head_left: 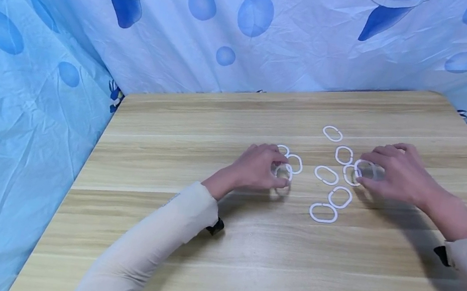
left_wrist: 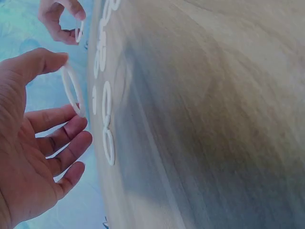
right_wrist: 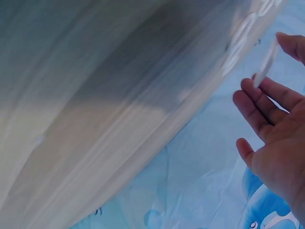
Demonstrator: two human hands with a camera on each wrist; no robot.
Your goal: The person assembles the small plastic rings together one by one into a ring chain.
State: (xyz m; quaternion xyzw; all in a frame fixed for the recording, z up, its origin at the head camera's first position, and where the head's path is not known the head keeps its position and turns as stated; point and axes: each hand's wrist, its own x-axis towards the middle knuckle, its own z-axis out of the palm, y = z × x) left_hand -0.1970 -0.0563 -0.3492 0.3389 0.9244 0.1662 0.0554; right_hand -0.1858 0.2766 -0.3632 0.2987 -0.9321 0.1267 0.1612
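My left hand (head_left: 257,167) pinches a white plastic oval ring (left_wrist: 67,87) upright between thumb and index finger; the other fingers spread loosely below. Behind that hand lie two more white rings (head_left: 301,165), one partly hidden by the fingers. On the right side, my right hand (head_left: 405,177) holds another such oval ring (right_wrist: 267,66) between thumb and fingertips, raised above the tabletop. Between the hands several loose oval rings (head_left: 310,212) lie flat in an uneven column, some with a small gap in the loop. The held ring overlaps one of them in the head view.
The wood-grain table (head_left: 268,276) spans the view, its far edge close to a blue curtain (head_left: 209,66) printed with whales and bubbles. A black band (head_left: 216,226) shows under the left sleeve, and a dark piece (head_left: 441,255) by the right cuff.
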